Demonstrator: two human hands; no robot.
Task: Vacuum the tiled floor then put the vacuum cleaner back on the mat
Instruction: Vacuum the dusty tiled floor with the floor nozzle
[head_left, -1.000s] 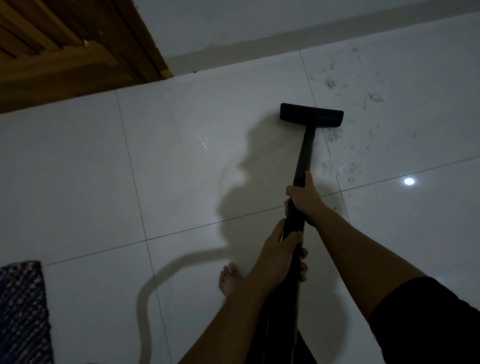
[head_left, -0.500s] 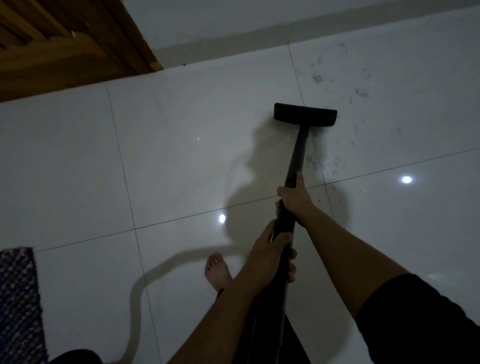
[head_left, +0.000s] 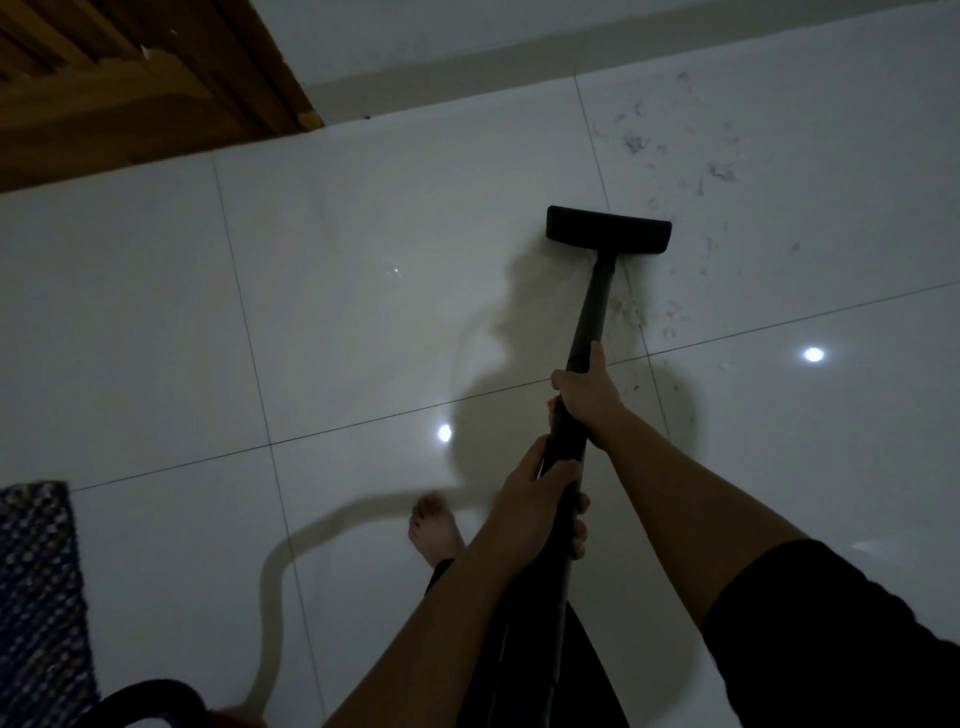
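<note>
Vacuum nozzle (head_left: 609, 229) flat on tiled floor (head_left: 363, 312), near the skirting (head_left: 467, 73). Bare tiles open to the left, dust (head_left: 636, 143) to the right. Mat (head_left: 36, 597) at lower left edge, well apart. Right hand (head_left: 584, 389) gripping the tube (head_left: 595, 306) ahead, left hand (head_left: 535, 499) gripping behind, both arms extended.

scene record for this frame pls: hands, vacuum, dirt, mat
right hand: grips wand, farther along it
left hand: grips wand, nearer the body
floor head: down on tiled floor
debris: scattered beyond the head and right of the wand
mat: lower left edge, far from the head
stage: vacuuming under way
</note>
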